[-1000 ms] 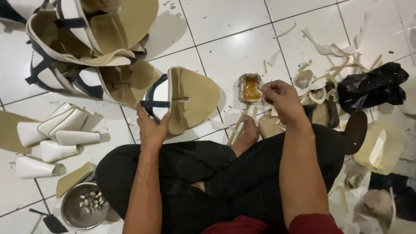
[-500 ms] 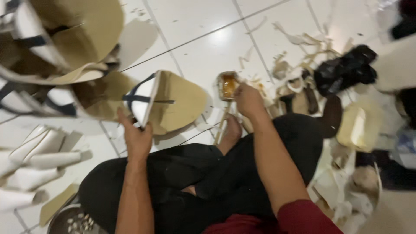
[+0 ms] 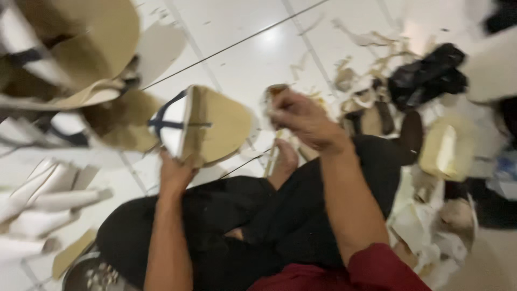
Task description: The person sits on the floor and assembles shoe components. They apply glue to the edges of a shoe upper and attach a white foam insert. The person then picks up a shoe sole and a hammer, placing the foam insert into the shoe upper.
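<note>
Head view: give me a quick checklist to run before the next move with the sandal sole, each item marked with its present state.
1. Left hand grips the sandal sole: ok.
2. Sole held clear of the floor, tilted on edge: ok.
3. Right hand positioned over the glue tin: ok.
4. Tool in right hand: cannot tell, blurred.
5. Straps seated on sole: cannot tell.
6. Picture sharp enough to judge: not ok.
</note>
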